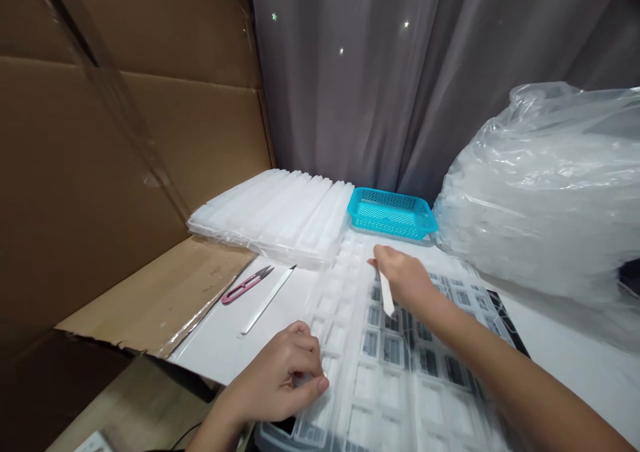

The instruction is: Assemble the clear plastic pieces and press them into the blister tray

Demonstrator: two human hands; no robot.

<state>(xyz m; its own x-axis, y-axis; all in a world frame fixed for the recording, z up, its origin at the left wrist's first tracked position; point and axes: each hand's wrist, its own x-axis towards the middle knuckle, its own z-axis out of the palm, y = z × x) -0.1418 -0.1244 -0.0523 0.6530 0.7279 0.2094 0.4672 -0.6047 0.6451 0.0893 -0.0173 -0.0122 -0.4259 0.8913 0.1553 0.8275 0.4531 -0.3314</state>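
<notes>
My right hand (403, 275) is closed around a white flat stick (387, 295), whose broad end points toward me; what its far end looks like is hidden by the fingers. Beneath that hand lie clear plastic trays (367, 379) with rows of rectangular pockets, side by side in long strips. At their left edge rests my left hand (285, 372), fingers curled and thumb pressed against the rim of the nearest strip. Left of the trays, pink-handled thread snips (245, 287) and a slim white tool with a dark pointed tip (270, 299) lie on the white tabletop (213, 342).
A stack of translucent trays (280, 212) stands at the back left, beside a blue perforated basket (393, 213). A large bulging plastic bag (545, 199) occupies the right. Tall cardboard (125, 125) walls the left side, and a grey curtain (345, 92) hangs behind.
</notes>
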